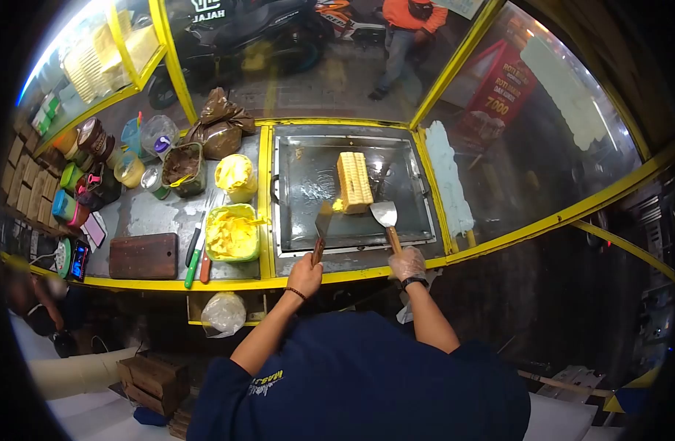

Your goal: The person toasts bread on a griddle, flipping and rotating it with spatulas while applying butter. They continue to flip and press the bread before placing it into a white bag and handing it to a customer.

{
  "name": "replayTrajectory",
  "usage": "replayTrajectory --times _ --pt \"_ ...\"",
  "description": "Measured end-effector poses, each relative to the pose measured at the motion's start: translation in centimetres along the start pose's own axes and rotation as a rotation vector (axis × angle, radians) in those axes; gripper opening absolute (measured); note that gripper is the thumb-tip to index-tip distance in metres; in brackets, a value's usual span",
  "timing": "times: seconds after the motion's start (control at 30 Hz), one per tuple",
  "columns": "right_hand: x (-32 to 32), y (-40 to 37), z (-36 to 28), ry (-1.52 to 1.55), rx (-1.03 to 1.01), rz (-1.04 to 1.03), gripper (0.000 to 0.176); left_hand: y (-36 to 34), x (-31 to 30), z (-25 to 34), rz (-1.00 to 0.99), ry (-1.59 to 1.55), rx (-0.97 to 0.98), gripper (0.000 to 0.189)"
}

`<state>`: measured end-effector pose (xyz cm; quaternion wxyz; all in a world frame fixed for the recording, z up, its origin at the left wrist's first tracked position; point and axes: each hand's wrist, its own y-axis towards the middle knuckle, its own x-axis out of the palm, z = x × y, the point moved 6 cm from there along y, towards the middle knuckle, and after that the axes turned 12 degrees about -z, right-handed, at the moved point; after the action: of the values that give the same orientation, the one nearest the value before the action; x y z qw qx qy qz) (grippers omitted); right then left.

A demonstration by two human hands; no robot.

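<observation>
A ridged loaf of bread (354,181) lies on the dark flat griddle (308,220), its surface golden. My left hand (305,277) is closed round the wooden handle of a spatula (323,219), whose blade reaches toward the loaf's near left corner. Beside that corner sits a small dab of yellow spread (338,204). In a clear plastic glove, my right hand (407,264) grips a second, wider metal scraper (384,214). Its blade rests close by the near right edge of the loaf.
Left of the griddle stand a tub of yellow spread (233,235), a second yellow tub (236,178) and a brown-filled container (183,169). Knives (194,264) lie by a wooden board (143,256). Yellow framing (448,213) borders the griddle. A person (411,29) is beyond the glass.
</observation>
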<state>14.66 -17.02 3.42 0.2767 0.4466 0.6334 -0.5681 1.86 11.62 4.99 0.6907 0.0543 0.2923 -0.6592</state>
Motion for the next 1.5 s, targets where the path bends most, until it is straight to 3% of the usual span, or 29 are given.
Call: replayTrajectory --times 0.07,0.13,0.23,0.27,0.33,0.4,0.5,0.63,0.8,0.9,0.93,1.03,1.1,1.17,1.23,1.33,1.5 --pt "2.5 3.1 1.6 0.348 -0.136 -0.16 0.03 0.3 0.2 1.0 0.026 0.025 0.006 0.027" --pt "3.1 3.3 1.1 1.062 -0.069 -0.496 0.021 0.9 0.6 1.9 0.043 0.087 0.0 0.027" --pt "1.2 3.5 -0.4 1.368 -0.08 -0.563 0.023 1.6 1.1 3.1 0.059 0.153 -0.006 0.027" --pt "0.1 3.7 -1.0 1.269 -0.114 -0.574 0.026 1.9 1.3 3.6 0.064 0.17 -0.005 0.027" --pt "-1.7 5.4 -1.7 0.745 -0.342 -0.217 0.024 2.3 1.2 4.7 0.081 0.201 -0.028 0.027" --pt "-4.2 3.4 -3.9 0.162 -0.7 0.09 0.024 2.2 1.6 5.8 0.077 0.233 -0.046 0.027" --pt "-4.0 0.6 -5.2 0.117 -0.688 0.231 0.023 2.2 3.0 7.6 0.032 0.287 -0.038 0.027" --pt "-4.8 -1.1 -7.0 0.137 -0.716 0.146 0.023 2.3 3.6 11.1 -0.026 0.386 -0.029 0.027" --pt "-7.6 0.9 -9.5 0.094 -0.978 0.373 0.026 2.6 0.7 15.6 0.021 0.418 -0.025 0.026" --pt "-8.6 1.2 -10.5 0.088 -1.063 0.348 0.026 2.9 -0.2 15.7 0.018 0.432 -0.014 0.028" --pt "-7.9 0.8 -9.9 0.074 -1.142 0.471 0.025 2.7 -0.1 15.4 0.002 0.445 -0.023 0.029" --pt "-5.8 0.4 -7.9 0.068 -1.113 0.347 0.024 1.5 1.1 14.4 -0.094 0.407 -0.064 0.03" --pt "-3.8 0.3 -5.8 0.134 -0.948 0.373 0.021 0.1 2.5 12.0 -0.034 0.322 -0.089 0.029" --pt "-5.8 -1.9 -3.9 0.269 -0.824 0.23 0.02 -0.7 3.5 8.9 0.02 0.28 -0.083 0.03" --pt "-4.3 -1.7 -2.2 0.194 -0.705 0.197 0.019 -2.4 3.6 9.6 0.082 0.206 -0.098 0.028" --pt "-3.6 -3.0 -1.9 0.224 -0.79 0.286 0.017 -1.0 5.9 8.2 0.115 0.243 -0.137 0.028" --pt "-0.1 -2.8 -5.1 0.02 -0.739 0.049 0.043 2.8 10.0 9.2 -0.072 0.38 -0.208 0.038"
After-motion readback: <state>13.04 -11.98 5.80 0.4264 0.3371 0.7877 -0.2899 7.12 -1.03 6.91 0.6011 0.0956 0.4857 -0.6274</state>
